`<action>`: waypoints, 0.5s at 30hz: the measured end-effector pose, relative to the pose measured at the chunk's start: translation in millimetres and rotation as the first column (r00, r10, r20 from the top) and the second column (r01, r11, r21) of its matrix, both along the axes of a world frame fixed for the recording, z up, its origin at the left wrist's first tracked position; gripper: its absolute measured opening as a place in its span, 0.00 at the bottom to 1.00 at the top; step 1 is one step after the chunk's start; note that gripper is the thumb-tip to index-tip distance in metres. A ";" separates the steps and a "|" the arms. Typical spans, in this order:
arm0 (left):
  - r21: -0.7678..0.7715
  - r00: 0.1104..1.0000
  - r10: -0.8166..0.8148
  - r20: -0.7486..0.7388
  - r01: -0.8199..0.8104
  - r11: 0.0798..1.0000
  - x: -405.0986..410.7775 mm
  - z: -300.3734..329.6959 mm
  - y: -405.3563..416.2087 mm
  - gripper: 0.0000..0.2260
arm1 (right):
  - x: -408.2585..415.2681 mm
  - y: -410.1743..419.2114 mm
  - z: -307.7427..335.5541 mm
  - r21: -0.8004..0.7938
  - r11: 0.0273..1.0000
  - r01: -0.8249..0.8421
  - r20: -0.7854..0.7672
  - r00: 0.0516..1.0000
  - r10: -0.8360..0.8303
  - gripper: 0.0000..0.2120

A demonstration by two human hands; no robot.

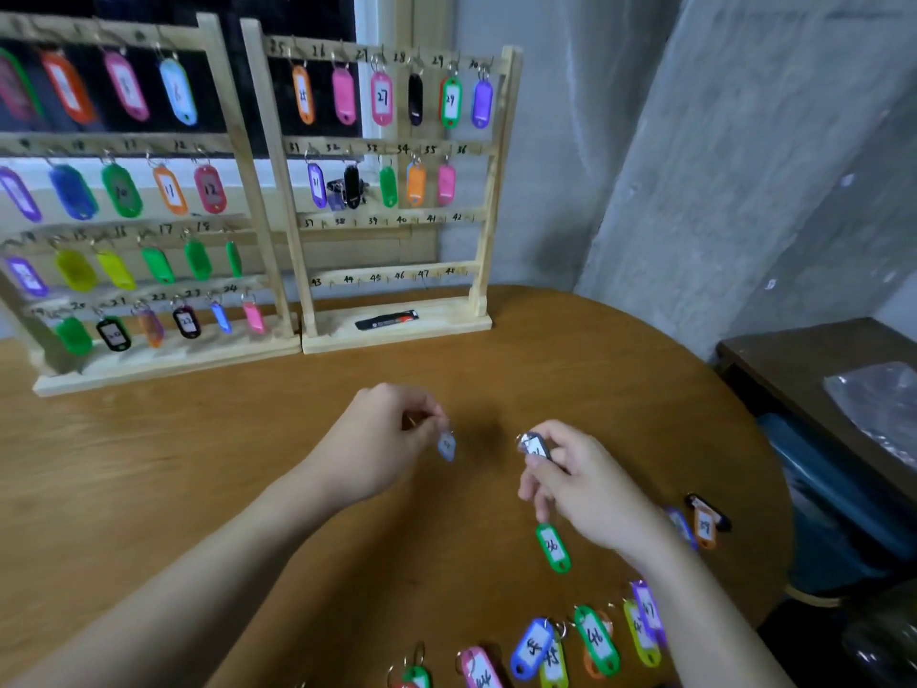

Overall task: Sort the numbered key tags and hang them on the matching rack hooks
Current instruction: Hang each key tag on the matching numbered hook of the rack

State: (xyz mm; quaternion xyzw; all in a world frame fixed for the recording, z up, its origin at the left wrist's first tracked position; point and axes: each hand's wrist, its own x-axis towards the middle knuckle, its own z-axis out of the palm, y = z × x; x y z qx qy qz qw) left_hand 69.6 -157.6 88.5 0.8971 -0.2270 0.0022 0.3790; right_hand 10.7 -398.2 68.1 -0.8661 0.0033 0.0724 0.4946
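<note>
Bare concrete-walled room [694, 141], wooden table [198, 464]

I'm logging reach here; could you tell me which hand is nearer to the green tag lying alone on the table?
Right. The right hand is just above the green tag; the left hand is farther off to its upper left.

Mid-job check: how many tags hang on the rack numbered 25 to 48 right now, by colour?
On the rack:
Orange tags: 2
Pink tags: 3
Black tags: 2
Green tags: 2
Purple tags: 2
Total: 11
</note>
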 end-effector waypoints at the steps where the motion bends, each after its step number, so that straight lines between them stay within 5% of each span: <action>1: 0.003 1.000 0.003 0.018 -0.003 1.000 8.4 8.0 -0.6 0.07 | 10.1 -4.6 8.1 0.022 1.000 0.021 0.013 1.000 -0.022 0.05; 8: -0.001 0.981 0.063 0.182 -0.064 0.998 76.7 80.2 -13.2 0.06 | 89.5 -23.8 73.4 0.200 0.965 0.169 0.143 0.969 -0.199 0.12; 15: 0.038 0.961 0.106 0.256 -0.120 0.992 139.6 128.5 -30.1 0.05 | 149.1 -12.4 113.0 0.313 0.943 0.109 0.239 0.952 -0.189 0.14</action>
